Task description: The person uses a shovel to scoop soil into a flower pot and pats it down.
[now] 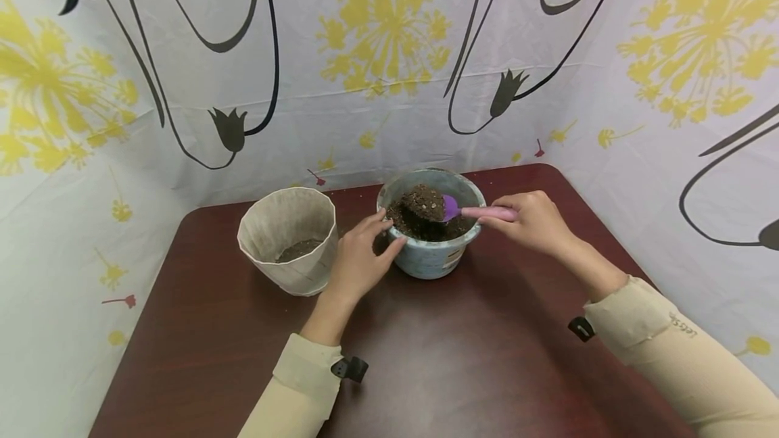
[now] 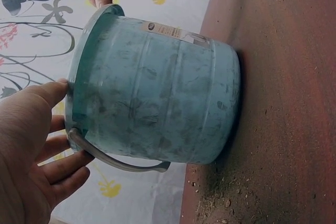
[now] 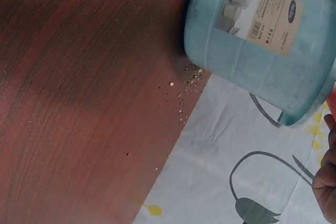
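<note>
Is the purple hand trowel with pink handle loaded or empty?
Loaded: crumbly brown soil is heaped on the purple trowel, hiding most of its blade.

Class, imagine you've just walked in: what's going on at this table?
A person's right hand holds a pink-and-purple trowel heaped with soil at the mouth of a blue bucket. The left hand touches the bucket's rim. Left of the bucket stands a pale pot with some soil at the bottom.

Pot on the table at left, bucket to its right, soil in both, left hand between them at the bucket's left rim, right hand right of the bucket on the trowel, trowel load above the bucket's soil, cloth behind the table
</note>
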A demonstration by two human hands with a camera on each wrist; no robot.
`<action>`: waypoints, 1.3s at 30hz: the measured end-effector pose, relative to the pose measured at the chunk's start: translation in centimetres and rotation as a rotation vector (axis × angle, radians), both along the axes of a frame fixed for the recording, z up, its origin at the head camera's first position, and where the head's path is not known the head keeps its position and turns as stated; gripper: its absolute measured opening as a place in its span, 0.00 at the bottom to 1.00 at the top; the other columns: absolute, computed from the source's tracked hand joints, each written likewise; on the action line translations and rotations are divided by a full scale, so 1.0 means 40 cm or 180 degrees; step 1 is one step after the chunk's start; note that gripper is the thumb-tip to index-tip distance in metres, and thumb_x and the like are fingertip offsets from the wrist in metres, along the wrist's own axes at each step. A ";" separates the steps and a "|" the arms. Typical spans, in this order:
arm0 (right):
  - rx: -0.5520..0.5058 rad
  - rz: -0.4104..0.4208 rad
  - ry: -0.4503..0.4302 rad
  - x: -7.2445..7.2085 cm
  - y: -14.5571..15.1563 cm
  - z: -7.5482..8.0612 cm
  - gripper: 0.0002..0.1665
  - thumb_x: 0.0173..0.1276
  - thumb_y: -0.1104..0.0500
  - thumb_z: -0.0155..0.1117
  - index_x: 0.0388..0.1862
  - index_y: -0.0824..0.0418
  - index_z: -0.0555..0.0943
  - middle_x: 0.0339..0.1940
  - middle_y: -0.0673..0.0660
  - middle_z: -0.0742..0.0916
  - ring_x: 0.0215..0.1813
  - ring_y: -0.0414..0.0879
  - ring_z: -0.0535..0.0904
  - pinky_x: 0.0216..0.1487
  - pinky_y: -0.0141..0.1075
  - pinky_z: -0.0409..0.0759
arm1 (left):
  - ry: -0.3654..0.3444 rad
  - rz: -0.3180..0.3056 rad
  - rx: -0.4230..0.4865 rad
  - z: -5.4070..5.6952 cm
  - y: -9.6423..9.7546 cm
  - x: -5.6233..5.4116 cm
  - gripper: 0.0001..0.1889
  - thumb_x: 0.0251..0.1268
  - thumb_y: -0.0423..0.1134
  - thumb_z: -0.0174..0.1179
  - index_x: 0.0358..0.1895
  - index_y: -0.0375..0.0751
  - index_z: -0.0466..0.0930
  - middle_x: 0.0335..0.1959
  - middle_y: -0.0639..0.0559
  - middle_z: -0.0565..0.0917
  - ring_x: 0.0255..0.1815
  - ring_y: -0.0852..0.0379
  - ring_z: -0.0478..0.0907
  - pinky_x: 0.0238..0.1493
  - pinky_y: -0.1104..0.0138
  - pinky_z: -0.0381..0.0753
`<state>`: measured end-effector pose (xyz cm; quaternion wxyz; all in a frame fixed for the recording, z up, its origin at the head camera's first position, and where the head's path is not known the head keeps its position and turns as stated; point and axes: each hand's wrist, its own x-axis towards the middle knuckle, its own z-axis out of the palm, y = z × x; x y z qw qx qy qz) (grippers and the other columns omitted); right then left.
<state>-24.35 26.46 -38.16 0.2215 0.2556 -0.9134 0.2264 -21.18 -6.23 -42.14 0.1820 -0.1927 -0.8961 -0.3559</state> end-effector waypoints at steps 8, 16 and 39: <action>-0.0056 0.0074 0.0114 -0.002 0.007 0.007 0.11 0.54 0.55 0.82 0.29 0.61 0.90 0.21 0.49 0.88 0.23 0.43 0.79 0.26 0.41 0.76 | -0.0072 -0.0018 -0.0047 0.002 0.000 -0.001 0.26 0.68 0.55 0.66 0.59 0.39 0.84 0.69 0.47 0.77 0.67 0.46 0.76 0.65 0.51 0.75; -0.0083 0.0107 0.0150 -0.004 0.002 0.019 0.10 0.54 0.56 0.81 0.29 0.61 0.90 0.21 0.50 0.88 0.23 0.44 0.79 0.26 0.41 0.75 | -0.0124 -0.0001 -0.0124 0.011 -0.003 0.001 0.27 0.68 0.55 0.65 0.60 0.38 0.84 0.70 0.48 0.76 0.67 0.45 0.76 0.66 0.50 0.75; -0.0052 0.0234 0.0295 -0.018 -0.005 0.064 0.09 0.54 0.57 0.81 0.30 0.61 0.90 0.22 0.50 0.89 0.24 0.46 0.82 0.25 0.40 0.75 | 0.0003 0.0158 -0.0528 0.060 -0.054 0.002 0.30 0.68 0.59 0.64 0.66 0.42 0.79 0.71 0.46 0.74 0.72 0.44 0.70 0.69 0.46 0.69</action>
